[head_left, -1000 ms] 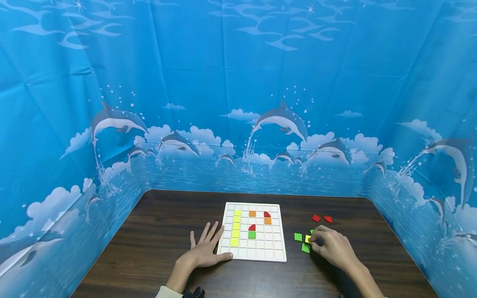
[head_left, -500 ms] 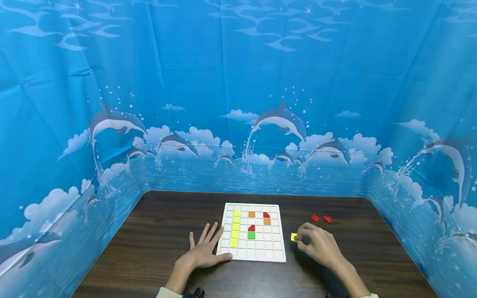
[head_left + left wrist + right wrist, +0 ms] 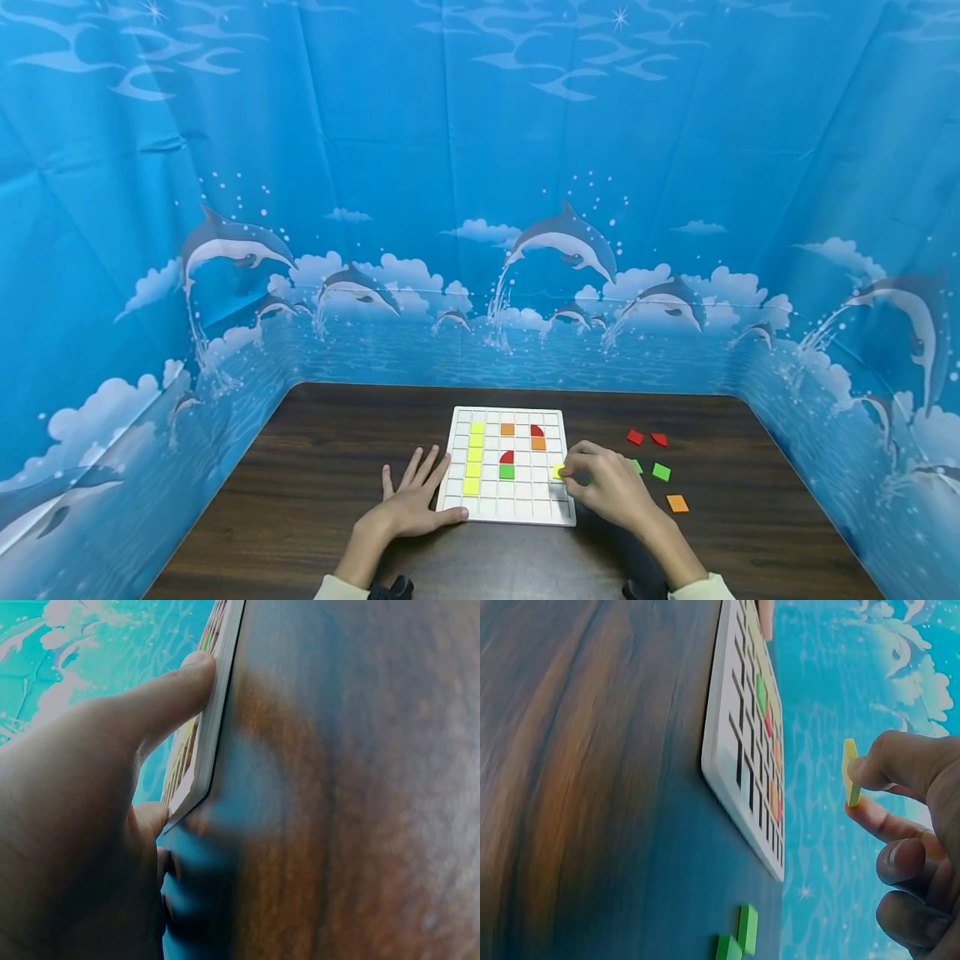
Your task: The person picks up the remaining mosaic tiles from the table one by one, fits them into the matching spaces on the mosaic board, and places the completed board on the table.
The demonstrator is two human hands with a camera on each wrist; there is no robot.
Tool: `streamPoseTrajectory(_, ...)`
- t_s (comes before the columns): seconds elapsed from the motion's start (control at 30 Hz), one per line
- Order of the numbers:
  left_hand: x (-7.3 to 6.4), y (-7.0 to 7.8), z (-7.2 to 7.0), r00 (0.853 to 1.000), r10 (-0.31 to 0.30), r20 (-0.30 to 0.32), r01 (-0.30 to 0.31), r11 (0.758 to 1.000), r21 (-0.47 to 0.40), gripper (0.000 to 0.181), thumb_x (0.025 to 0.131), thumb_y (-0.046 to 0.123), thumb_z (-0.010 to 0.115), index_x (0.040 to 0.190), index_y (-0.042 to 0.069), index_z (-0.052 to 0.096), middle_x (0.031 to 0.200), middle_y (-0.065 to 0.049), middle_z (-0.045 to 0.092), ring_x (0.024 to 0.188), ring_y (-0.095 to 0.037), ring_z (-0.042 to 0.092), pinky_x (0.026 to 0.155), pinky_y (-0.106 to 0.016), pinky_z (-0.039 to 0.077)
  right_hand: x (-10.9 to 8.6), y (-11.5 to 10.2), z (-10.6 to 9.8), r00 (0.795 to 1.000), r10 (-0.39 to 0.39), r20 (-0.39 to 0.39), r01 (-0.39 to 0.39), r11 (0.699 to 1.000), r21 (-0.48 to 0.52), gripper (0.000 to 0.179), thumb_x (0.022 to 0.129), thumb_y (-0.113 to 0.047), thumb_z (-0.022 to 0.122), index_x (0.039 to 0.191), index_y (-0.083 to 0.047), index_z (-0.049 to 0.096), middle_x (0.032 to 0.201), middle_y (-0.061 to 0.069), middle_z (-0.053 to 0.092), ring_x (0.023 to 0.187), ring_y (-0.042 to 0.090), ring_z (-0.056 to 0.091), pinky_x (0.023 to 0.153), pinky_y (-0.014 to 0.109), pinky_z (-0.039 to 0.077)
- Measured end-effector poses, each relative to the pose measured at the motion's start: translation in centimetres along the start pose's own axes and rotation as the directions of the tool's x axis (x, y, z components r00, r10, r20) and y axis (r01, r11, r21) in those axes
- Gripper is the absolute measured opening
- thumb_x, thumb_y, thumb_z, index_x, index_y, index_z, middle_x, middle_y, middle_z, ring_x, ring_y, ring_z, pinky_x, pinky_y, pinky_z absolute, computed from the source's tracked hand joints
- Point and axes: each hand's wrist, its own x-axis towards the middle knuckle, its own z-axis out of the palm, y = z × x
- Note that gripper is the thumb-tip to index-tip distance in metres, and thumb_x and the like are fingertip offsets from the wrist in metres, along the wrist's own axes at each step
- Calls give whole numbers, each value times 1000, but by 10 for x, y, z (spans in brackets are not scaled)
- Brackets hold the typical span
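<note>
- By the right hand, one yellow tile is pinched between the thumb and the index finger; the two fingertips are parted only by the piece, and the other fingers are curled in toward the palm.
- In the head view, this tile is seen over the right edge of the white board; in the right wrist view it is held raised, apart from the board.
- To the left of the grip, across the board, the left hand is laid with its fingers straight and spread; the near left corner of the board is touched by its thumb.
- Between the two hands, a column of yellow tiles is set in the grid, on the side far from the grip.
- Closer to the grip, a red quarter piece is placed directly beyond a green tile, and one more such pair is made with an orange tile.
- To the right of the grip, a loose orange square and green pieces are left on the dark table; one green is partly covered by the hand.
- Beyond the grip, two red pieces are seen.
</note>
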Motion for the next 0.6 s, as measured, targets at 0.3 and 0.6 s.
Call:
streamPoseTrajectory(0.3, 0, -1, 1, 1000, 12, -10, -12, 1000, -2, 110, 88, 85, 60, 173, 28, 20, 182, -8, 9, 168, -40, -1, 117, -84, -18, 11, -17, 14, 999, -36, 3, 36, 999, 18, 13, 83, -14, 87, 82, -25, 80, 99, -12, 74, 69, 2, 54, 53, 19, 34)
streamPoseTrajectory(0.6, 5, -4, 3, 1000, -1, -1, 1, 1000, 16, 112, 86, 90, 56, 173, 30, 18, 182, -7, 8, 168, -40, -1, 117, -83, -18, 18, -32, 32, 994, -109, 18, 108, 994, 32, 9, 85, -17, 86, 85, -24, 82, 99, -11, 73, 71, 1, 59, 53, 18, 37)
